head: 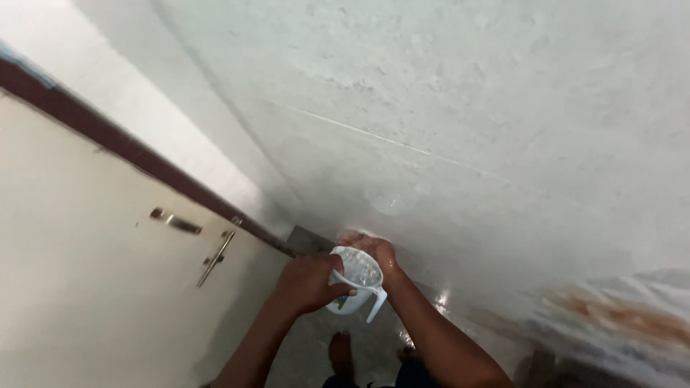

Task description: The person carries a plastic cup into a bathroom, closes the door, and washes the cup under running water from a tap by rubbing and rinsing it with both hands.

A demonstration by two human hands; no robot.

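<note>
— Where does the washing stand?
— Midway, I judge: left hand [310, 282] clamps the small white plastic mug [357, 289], still holding water; right hand [377, 251], fingers spread, rubs the wet pale wall [445, 144].
— Left?
— Dry wall above.

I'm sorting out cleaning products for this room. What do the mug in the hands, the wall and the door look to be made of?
The mug looks like pale, slightly translucent plastic with a moulded handle. The wall seems to be painted plaster, matt and pitted, with a wet sheen low down. The door appears cream-painted, smooth wood or metal, I cannot tell which; its latch looks metallic.
</note>
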